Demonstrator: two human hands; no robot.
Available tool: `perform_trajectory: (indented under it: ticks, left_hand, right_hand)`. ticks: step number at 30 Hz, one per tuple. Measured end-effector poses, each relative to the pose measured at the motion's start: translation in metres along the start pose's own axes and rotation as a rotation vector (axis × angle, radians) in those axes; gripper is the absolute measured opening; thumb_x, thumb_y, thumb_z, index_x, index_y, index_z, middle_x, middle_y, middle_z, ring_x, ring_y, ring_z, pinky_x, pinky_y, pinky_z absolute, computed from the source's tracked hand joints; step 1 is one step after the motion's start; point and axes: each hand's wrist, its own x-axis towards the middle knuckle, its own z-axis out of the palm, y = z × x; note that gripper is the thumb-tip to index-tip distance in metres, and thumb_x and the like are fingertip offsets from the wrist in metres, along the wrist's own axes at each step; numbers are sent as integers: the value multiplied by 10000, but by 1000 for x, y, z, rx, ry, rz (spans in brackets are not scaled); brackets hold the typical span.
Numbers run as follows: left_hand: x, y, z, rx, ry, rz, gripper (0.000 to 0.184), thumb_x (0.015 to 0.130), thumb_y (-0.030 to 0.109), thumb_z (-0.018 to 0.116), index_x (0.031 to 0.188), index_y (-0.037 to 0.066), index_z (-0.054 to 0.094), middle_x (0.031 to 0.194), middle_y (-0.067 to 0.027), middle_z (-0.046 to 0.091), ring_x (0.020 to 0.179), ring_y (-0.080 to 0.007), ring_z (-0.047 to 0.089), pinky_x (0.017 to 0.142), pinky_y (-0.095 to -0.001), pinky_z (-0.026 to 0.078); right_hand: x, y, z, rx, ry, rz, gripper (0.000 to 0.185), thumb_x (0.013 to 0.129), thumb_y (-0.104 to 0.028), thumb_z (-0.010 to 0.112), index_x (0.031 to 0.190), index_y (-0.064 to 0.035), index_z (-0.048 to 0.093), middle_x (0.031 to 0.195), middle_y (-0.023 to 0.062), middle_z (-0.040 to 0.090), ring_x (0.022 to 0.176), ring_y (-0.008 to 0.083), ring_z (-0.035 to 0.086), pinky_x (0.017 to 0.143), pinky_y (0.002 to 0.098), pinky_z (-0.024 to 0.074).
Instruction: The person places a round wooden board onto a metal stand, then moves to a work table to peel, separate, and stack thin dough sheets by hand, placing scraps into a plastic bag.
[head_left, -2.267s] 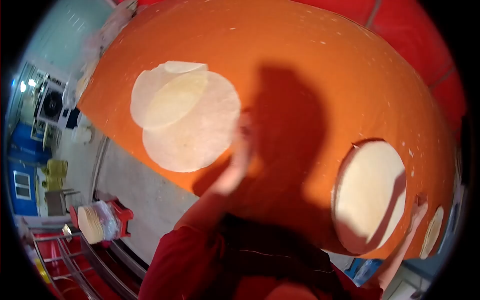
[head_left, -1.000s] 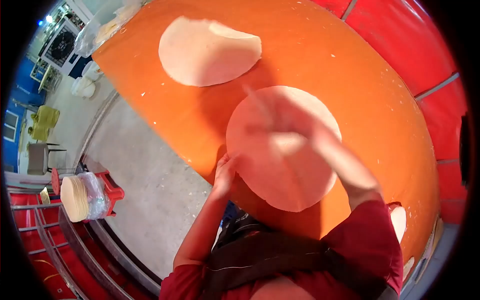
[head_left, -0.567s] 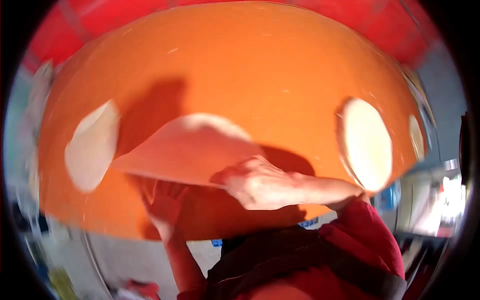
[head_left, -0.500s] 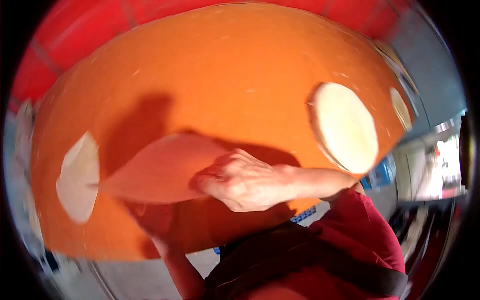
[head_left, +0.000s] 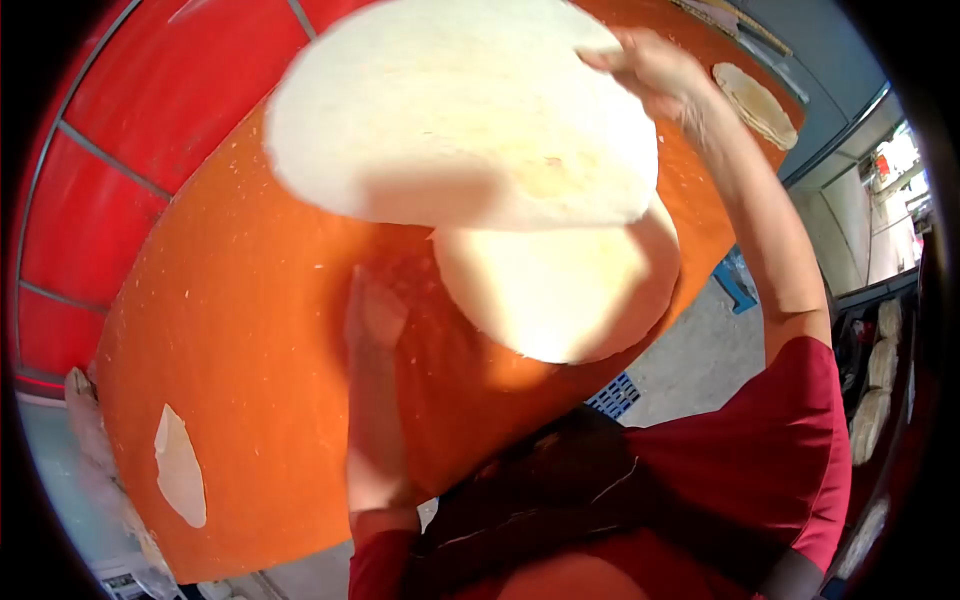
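Note:
A large thin round sheet (head_left: pixel 450 110), pale and slightly browned in spots, hangs over the orange table (head_left: pixel 240 350). My right hand (head_left: pixel 650 72) pinches its right edge. Beneath and nearer to me lies a round stack of similar sheets (head_left: pixel 560 290), partly covered by the raised one. Below the sheet's lower left edge is my left hand (head_left: pixel 378 308), in shadow and over the table; its fingers are blurred, and how they are bent does not show.
A smaller stack (head_left: pixel 757 105) lies at the far right of the table. One pale sheet (head_left: pixel 180 470) is at the far left, near plastic bags (head_left: pixel 105 460). Red padded panels (head_left: pixel 90 220) border the back left. A blue crate (head_left: pixel 613 396) stands below the front edge.
My right hand has lifted the sheet off the table and carried it right, over the round stack. My left hand has come further in over the table. The view has turned right.

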Motion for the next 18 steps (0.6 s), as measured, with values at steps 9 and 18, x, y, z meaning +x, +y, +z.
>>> perform_trajectory:
  ticks: [9,18]
  left_hand:
    - [73,-63,86,494,390,-485,539,789,444,546,927,-75,513,795,-209,604,707,-303,610,611,-316,513]
    - [71,-106,73,-21,245,-572,489,798,455,537,872,-28,539,685,-130,594,567,-235,592,513,-312,511]
  right_hand:
    - [10,171,-78,532,319,502,122,769,-13,560,864,46,510,819,125,578,680,187,584,559,318,513]
    - [-125,182,-99,629,242,629,194,727,-31,620,885,59,551,780,126,611,592,179,614,469,274,526]
